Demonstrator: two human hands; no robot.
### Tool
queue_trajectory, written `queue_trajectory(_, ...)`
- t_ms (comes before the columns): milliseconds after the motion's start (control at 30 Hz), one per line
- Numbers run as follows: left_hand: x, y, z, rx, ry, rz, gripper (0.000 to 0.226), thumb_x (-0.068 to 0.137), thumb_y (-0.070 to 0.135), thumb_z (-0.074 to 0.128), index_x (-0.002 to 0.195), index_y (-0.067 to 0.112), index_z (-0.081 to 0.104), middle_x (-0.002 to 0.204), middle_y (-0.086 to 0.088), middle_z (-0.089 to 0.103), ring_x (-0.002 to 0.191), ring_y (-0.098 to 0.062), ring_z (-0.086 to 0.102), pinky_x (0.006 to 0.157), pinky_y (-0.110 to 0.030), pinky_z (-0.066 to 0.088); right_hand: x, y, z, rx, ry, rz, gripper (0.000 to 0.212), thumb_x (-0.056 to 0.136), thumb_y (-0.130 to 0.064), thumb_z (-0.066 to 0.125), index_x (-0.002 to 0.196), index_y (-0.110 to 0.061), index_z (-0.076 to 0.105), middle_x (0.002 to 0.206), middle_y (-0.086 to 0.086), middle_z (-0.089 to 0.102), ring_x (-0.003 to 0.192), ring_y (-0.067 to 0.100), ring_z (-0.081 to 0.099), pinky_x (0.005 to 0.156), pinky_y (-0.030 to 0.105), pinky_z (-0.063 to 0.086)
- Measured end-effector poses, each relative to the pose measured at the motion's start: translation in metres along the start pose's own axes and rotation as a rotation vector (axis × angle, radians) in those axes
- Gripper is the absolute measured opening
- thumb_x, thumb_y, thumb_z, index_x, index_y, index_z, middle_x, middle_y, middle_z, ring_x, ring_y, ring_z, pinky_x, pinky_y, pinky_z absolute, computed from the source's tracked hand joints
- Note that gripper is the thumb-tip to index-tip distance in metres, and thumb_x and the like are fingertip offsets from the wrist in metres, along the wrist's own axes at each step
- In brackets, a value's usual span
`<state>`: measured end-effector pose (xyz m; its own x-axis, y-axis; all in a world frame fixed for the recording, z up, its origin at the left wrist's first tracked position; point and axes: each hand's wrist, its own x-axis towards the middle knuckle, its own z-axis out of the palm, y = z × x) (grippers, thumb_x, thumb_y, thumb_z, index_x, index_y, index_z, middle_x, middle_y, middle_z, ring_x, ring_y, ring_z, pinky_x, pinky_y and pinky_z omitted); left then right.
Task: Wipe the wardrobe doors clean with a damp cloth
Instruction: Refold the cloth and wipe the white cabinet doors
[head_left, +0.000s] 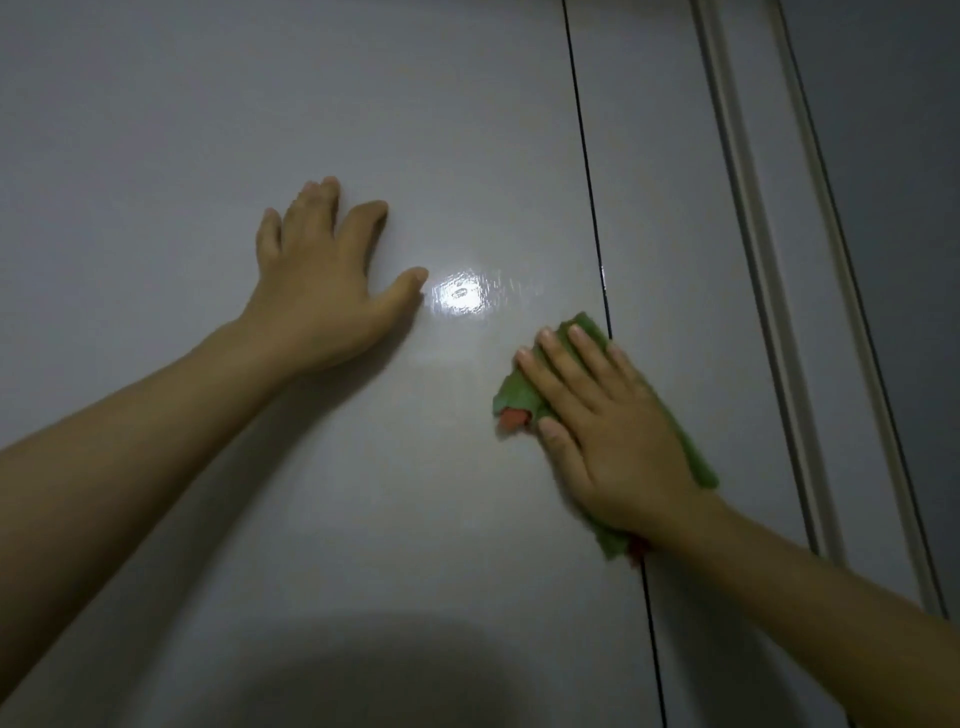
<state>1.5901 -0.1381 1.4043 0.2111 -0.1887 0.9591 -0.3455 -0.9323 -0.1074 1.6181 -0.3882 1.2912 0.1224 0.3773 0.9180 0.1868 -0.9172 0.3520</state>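
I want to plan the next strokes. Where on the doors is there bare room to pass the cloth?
Bare: the wide door panel above and left of the left hand, and between both forearms below. Crowded: by the door gap, where the right hand presses the green cloth.

the door (311, 493) is smooth and glossy, pale grey, with a bright glare spot on its sheen. the cloth (519, 400) is soft, matt green fabric, crumpled, with an orange-red patch. the trim (769, 291) beside it looks smooth and semi-glossy.
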Motion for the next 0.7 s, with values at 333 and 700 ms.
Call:
queue_trajectory(333,-0.024,-0.024,-0.002,0.089,-0.024,0.034,0.074,0.084,0.061,0.02,0.149,0.028,0.023,0.159,-0.01,0.011,0.146,-0.025,0.004,0.116,-0.045,0.002,0.047,-0.033,0.007,-0.04,0.083,0.097,0.057,0.099,-0.039,0.014,0.151,-0.016,0.015,0.158,0.006,0.01,0.147,0.024,0.004,0.119,0.044,0.005)
queue_trajectory(700,-0.025,-0.043,-0.005,0.058,0.003,0.129,0.073,0.082,0.061,0.021,0.148,0.031,0.028,0.159,-0.001,0.017,0.145,-0.02,0.011,0.113,-0.04,0.007,0.11,-0.033,0.002,-0.033,0.163,0.288,0.06,0.097,-0.04,0.014,0.151,-0.015,0.013,0.159,0.009,0.011,0.147,0.027,0.004,0.119,0.045,0.004)
